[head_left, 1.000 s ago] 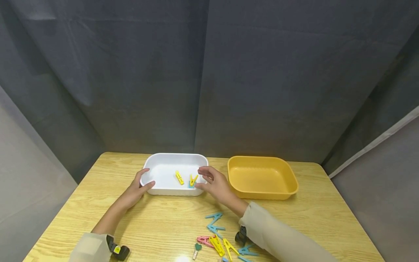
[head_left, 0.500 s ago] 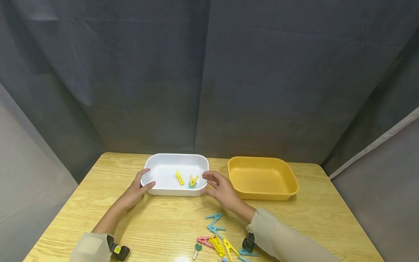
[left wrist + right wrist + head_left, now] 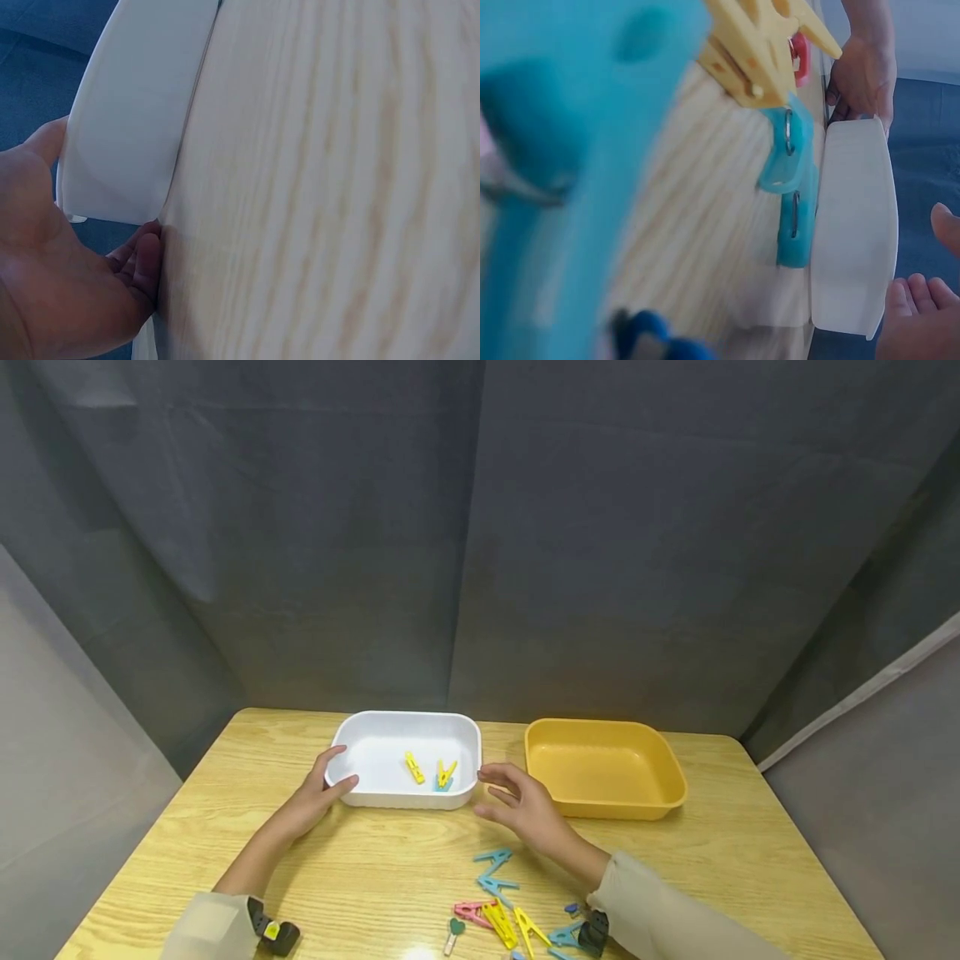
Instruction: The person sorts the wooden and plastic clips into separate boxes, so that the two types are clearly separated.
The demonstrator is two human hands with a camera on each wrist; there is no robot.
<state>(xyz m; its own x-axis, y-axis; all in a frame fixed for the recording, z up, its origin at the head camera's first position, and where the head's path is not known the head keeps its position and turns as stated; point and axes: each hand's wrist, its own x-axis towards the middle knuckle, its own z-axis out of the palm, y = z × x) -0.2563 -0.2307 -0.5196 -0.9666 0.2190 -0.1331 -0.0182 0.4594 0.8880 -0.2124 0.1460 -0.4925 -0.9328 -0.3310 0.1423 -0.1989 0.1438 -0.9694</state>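
My left hand (image 3: 311, 797) grips the left end of a white plastic basin (image 3: 360, 798), its thumb over the rim. In the left wrist view the fingers (image 3: 148, 262) curl by the basin's lower edge. Inside lie two yellow clothespins, one flat (image 3: 414, 767) and one spread (image 3: 446, 773), the latter over a blue clothespin (image 3: 442, 785). Just off the basin's right end is my right hand (image 3: 528, 806), fingers loosely bent and holding nothing. Toward the front edge lie blue clothespins (image 3: 495, 886), yellow ones (image 3: 500, 923), a pink one (image 3: 471, 912) and a small green heart-topped clip (image 3: 454, 933).
A yellow-orange basin (image 3: 606, 808) stands to the right of the white one, with nothing seen in it. Both rest near the back of the wooden table (image 3: 360, 877). Grey curtains (image 3: 465, 543) hang behind and at the sides.
My right hand has drawn back to the right, from over the white basin's right end to just outside it. A small dark blue clip now shows near the right wrist. The left hand stays put.
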